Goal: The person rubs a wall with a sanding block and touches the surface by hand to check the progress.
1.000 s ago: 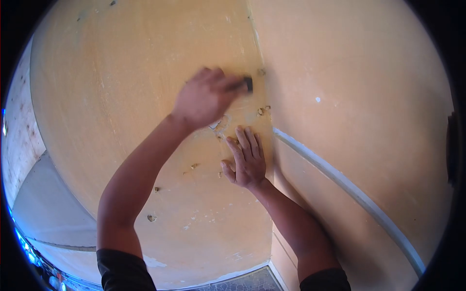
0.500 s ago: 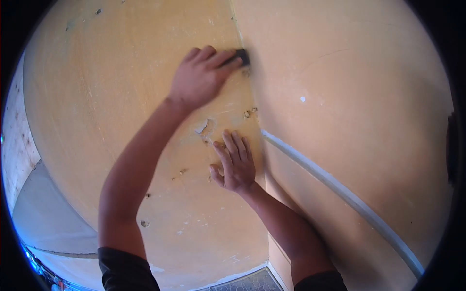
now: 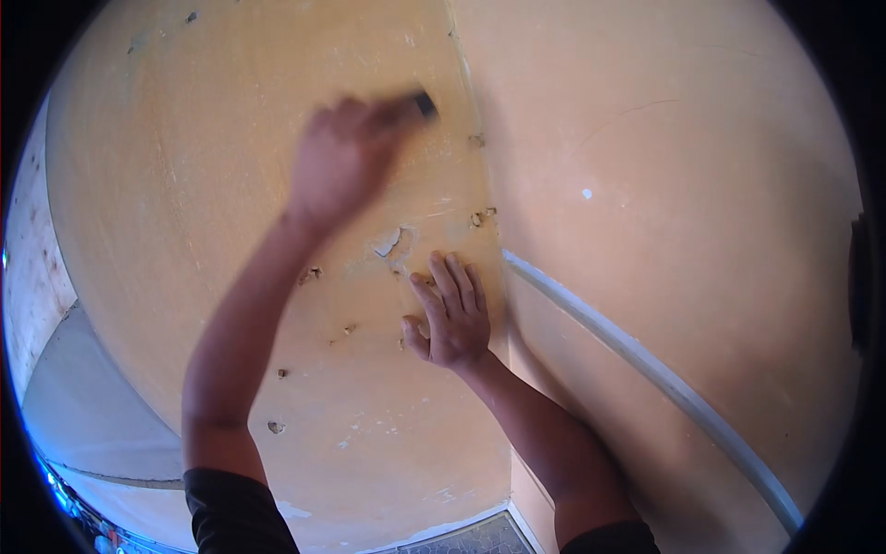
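My left hand (image 3: 343, 164), blurred by motion, is closed around a small dark block (image 3: 425, 103) held against or close over the yellowish wall (image 3: 231, 166). The block's outer end points toward the wall corner. Lower down, my right hand (image 3: 452, 319) lies on the same wall with its fingers spread and nothing in it. Just above and left of its fingertips is a chipped patch (image 3: 389, 243) of peeling paint. A pair of small holes (image 3: 477, 220) sits close to the corner, between the two hands in height.
On the right, a second wall (image 3: 683, 212) meets the first at a vertical corner. A pale strip (image 3: 646, 355) slopes down across it. Several small holes, one a dark hole (image 3: 276, 427), mark the left wall. Patterned floor (image 3: 466, 537) shows at the bottom.
My left hand has drawn the dark block leftward, away from the corner. My right hand stays on the wall in the same place.
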The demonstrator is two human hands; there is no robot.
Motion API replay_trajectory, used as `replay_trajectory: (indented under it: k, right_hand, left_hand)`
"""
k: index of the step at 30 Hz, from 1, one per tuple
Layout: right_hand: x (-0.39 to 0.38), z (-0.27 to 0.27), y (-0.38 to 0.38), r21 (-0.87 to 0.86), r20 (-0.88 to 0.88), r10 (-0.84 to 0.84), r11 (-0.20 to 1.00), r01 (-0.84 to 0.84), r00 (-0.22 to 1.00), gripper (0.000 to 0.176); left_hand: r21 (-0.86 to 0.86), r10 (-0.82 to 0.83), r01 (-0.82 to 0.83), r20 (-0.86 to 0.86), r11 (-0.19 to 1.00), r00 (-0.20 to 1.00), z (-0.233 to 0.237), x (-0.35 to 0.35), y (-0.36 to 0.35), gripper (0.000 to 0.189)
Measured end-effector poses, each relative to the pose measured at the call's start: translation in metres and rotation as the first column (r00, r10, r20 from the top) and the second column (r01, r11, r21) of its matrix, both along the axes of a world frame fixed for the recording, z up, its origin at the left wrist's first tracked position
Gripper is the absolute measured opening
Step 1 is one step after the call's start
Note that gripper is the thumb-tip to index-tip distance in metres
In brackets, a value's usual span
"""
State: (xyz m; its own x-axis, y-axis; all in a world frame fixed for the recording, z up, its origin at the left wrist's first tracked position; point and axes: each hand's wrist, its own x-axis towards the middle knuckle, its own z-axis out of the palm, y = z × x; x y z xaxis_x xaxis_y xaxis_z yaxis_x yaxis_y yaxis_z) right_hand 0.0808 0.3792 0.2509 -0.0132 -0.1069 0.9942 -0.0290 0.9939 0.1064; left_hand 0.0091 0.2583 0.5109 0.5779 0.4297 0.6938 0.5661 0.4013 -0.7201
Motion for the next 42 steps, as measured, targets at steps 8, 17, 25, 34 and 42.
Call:
replay_trajectory:
  k: [8, 17, 25, 34, 42]
  right_hand:
    - [0.0, 0.001, 0.0, -0.007, -0.011, 0.006, 1.0, -0.006, 1.0, 0.057]
    - [-0.005, -0.003, -0.002, -0.019, -0.011, -0.024, 1.0, 0.024, 1.0, 0.057]
    - [-0.002, -0.005, -0.004, -0.049, 0.157, -0.072, 0.995, 0.081, 0.985, 0.07]
    - [-0.002, -0.004, -0.004, -0.058, 0.128, -0.048, 0.997, 0.056, 0.991, 0.069]
    - [-0.002, -0.005, -0.008, -0.062, 0.099, -0.042, 0.997, 0.048, 0.994, 0.065]
  left_hand:
    - [0.135, 0.078, -0.087, 0.069, 0.987, 0.995, -0.01, 0.006, -0.002, 0.034]
    - [0.268, 0.043, -0.037, -0.018, 0.963, 0.999, 0.049, -0.022, -0.053, 0.039]
    - [-0.231, 0.028, -0.008, 0.085, 0.973, 0.996, -0.052, 0.014, -0.035, 0.026]
    - [-0.065, 0.172, -0.162, 0.211, 0.985, 0.962, 0.009, 0.015, -0.011, 0.032]
    - [0.146, 0.012, -0.015, 0.026, 0.989, 1.0, 0.049, 0.0, -0.006, 0.038]
